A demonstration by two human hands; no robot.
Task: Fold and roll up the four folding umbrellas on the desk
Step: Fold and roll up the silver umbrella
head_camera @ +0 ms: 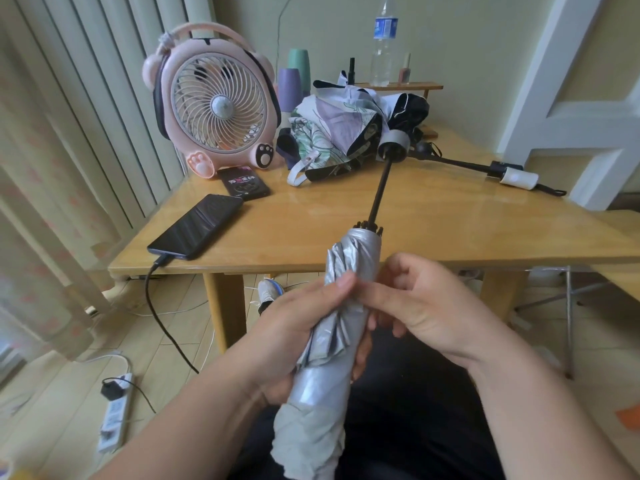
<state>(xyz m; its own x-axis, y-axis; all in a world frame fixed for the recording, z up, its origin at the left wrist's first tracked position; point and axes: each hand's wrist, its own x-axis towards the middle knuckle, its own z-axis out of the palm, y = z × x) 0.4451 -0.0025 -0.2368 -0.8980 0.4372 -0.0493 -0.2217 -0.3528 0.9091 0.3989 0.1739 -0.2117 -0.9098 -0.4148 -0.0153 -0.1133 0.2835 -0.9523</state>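
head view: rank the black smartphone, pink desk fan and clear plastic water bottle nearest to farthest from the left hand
From the left hand:
1. black smartphone, left desk edge
2. pink desk fan, behind it
3. clear water bottle, far back

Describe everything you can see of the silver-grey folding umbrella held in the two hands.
The silver-grey folding umbrella has a shiny, creased fabric canopy gathered into a loose roll. Its black shaft is extended and runs up and away to a grey cylindrical handle over the wooden desk. Black rib tips show at the canopy's upper end. The umbrella is tilted over the person's lap. The left hand grips the middle of the canopy. The right hand pinches the folds beside it, thumb on the fabric.
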